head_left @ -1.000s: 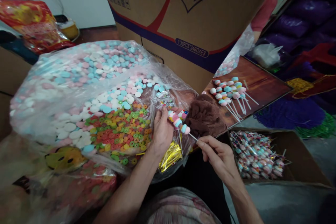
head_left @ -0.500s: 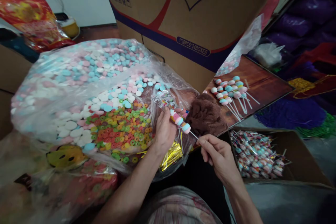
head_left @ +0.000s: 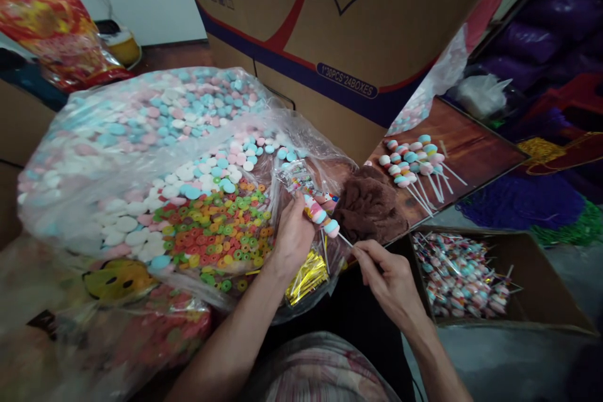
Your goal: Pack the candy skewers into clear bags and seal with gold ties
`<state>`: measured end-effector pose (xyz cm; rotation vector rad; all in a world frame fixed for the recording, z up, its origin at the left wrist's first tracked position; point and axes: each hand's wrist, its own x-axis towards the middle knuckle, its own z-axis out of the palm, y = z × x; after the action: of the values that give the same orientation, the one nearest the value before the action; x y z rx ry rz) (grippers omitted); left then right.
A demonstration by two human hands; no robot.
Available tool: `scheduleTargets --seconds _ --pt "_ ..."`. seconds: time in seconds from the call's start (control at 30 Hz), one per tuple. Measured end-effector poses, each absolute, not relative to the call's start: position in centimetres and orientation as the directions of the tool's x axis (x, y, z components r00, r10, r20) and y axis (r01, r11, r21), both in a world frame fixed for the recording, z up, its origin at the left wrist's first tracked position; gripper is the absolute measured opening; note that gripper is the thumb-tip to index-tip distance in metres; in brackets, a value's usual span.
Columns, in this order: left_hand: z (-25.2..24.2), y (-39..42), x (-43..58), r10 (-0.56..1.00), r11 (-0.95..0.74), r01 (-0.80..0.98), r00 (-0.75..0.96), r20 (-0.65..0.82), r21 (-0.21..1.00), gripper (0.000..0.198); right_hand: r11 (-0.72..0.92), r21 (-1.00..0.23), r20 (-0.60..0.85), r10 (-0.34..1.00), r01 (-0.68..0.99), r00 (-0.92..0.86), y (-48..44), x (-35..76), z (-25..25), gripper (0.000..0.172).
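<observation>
A marshmallow candy stick (head_left: 331, 227) with pink, white and blue pieces stretches between my two hands. Its upper end sits in or against a clear printed wrapper that my left hand (head_left: 296, 226) closes around; how deep it goes is hidden by the fingers. My right hand (head_left: 384, 273) pinches the bare lower end of the white stick. Several small clear wrappers (head_left: 294, 174) lie just beyond my left fingers. Below that hand is a bundle of gold twist ties (head_left: 306, 277). A brown cloth (head_left: 370, 204) lies crumpled just past the candy stick.
To the left spreads a big clear bag of marshmallows (head_left: 127, 113), with ring gummies (head_left: 221, 232) at its mouth. Unwrapped candy sticks (head_left: 414, 163) lie on the table at right. An open carton (head_left: 541, 289) holds wrapped ones. A large cardboard box (head_left: 292, 31) stands behind.
The candy stick has shifted slightly up and left, further toward the wrapper in my left hand. My right hand has followed it a little, still pinching the stick.
</observation>
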<state>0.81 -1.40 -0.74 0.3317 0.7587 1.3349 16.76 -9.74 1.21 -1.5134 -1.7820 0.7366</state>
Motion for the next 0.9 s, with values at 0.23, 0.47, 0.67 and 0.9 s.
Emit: scheduleTargets --seconds 0.23,0.47,0.67,0.9 --pt "-0.6 -1.4 0.7 0.931 0.289 -0.740 0.068 -0.359 0.607 0.030 0.394 -0.541 0.387 0.901 0.743 -0.195 -9.1 18.4 1.4 0.016" --pt "-0.2 -1.9 1.6 0.922 0.330 -0.711 0.101 -0.374 0.620 0.030 0.537 -0.296 0.534 0.779 0.790 -0.329 -8.8 15.8 -0.3 0.021" --pt "0.5 -2.5 2.1 0.910 0.376 -0.653 0.126 -0.395 0.657 0.034 0.440 -0.412 0.520 0.833 0.798 -0.190 -8.7 13.6 -0.8 0.023" --pt "0.9 -3.1 2.4 0.904 0.425 -0.622 0.256 -0.342 0.658 0.037 0.368 -0.522 0.506 0.860 0.769 -0.067 -8.7 12.7 -0.6 0.018"
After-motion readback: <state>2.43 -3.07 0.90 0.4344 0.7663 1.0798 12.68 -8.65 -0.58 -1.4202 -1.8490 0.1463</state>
